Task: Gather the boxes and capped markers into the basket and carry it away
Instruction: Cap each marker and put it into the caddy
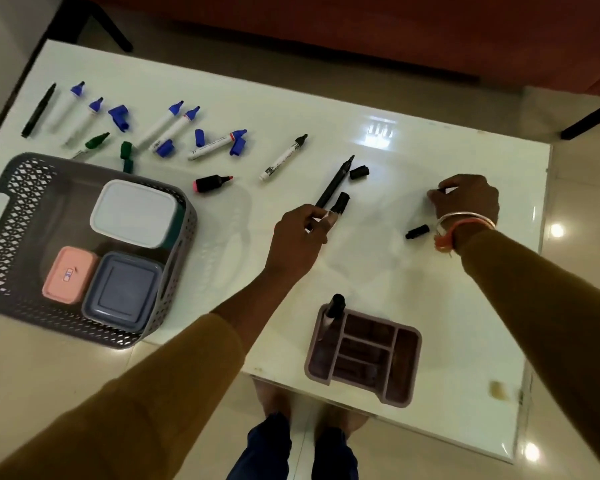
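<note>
A grey lattice basket [11,202] at the table's left holds a white box [134,211], a pink box [70,275] and a blue-grey box [122,292]. My left hand [298,237] grips an uncapped black marker [336,181], and a black cap [340,202] lies by its fingertips. My right hand [465,199] pinches a small black cap at the right. Two more black caps [359,172] [418,232] lie loose. Several uncapped blue markers [160,124], blue caps [118,116], a green marker [94,142] and a white marker [284,157] are spread across the far left.
A brown compartment organiser [406,362] stands near the table's front edge with one capped black marker [331,313] upright in it. A short pink-ended black marker [212,183] lies beside the basket. A thin black pen [39,110] lies at the far left. My feet show below the table.
</note>
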